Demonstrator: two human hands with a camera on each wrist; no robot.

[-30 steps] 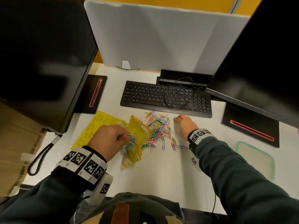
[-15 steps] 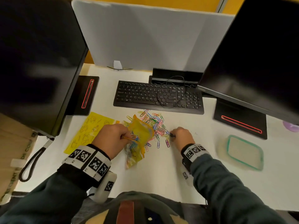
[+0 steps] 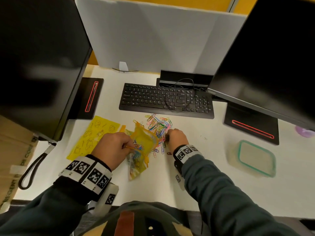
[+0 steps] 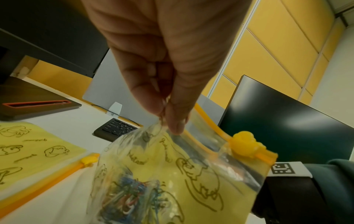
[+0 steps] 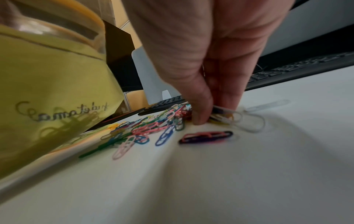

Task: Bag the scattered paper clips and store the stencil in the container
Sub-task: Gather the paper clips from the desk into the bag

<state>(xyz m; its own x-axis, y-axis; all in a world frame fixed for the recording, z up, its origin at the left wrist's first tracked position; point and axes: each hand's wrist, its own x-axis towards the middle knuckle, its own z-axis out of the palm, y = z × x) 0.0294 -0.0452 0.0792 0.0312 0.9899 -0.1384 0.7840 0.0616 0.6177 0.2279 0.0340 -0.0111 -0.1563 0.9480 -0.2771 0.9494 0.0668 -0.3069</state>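
A heap of coloured paper clips (image 3: 159,128) (image 5: 153,128) lies on the white desk in front of the keyboard. My left hand (image 3: 114,147) (image 4: 168,121) pinches the rim of a yellow zip bag (image 3: 142,147) (image 4: 172,181) and holds its mouth open beside the heap; several clips lie inside it. My right hand (image 3: 175,138) (image 5: 208,115) is down on the heap's right edge, thumb and fingers pinching a few clips against the desk. A yellow stencil (image 3: 95,135) (image 4: 28,151) lies flat to the left of the bag. A clear container with a teal rim (image 3: 255,158) stands at the right.
A black keyboard (image 3: 167,101) lies behind the clips. Two dark monitors (image 3: 39,62) overhang the desk left and right, each on a black base (image 3: 252,128). A stray clip (image 3: 204,137) lies right of my hand. A grey divider panel (image 3: 153,34) closes the back.
My right hand has drawn back from near the keyboard toward me, sweeping clips leftward against the bag. My left hand keeps holding the bag open in the same place.
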